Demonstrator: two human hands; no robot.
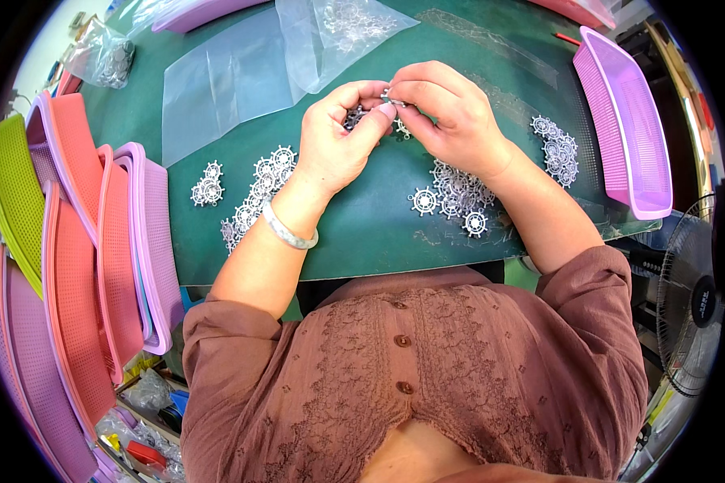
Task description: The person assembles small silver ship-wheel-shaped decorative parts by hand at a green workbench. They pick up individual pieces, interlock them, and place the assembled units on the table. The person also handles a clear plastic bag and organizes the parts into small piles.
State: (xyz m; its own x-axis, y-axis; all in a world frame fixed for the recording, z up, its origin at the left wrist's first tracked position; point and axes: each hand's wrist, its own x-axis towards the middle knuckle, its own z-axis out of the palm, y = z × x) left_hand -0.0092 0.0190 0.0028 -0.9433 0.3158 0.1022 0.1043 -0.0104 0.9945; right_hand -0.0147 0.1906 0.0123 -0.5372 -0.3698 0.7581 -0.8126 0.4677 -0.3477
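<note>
Over the middle of the green table [354,225], both my hands meet fingertip to fingertip. My left hand [336,145] is closed, with dark silver ship's-wheel charms [353,118] showing in the curl of its fingers. Between its thumb and the fingers of my right hand [451,113] a small ship's-wheel charm [387,96] is pinched, partly hidden by the fingertips. Another wheel charm [403,129] shows just below them. A heap of wheel charms [461,191] lies under my right wrist. Beside my left forearm a long pile of charms [262,189] spreads out, partly covered by the arm.
Small charm clusters lie at far left [208,185] and right [557,150]. Clear plastic sheets [225,97] and a bag of small pieces [358,28] cover the back. A purple basket [652,137] stands right, stacked baskets [80,282] left. A fan [685,298] is beyond the right edge.
</note>
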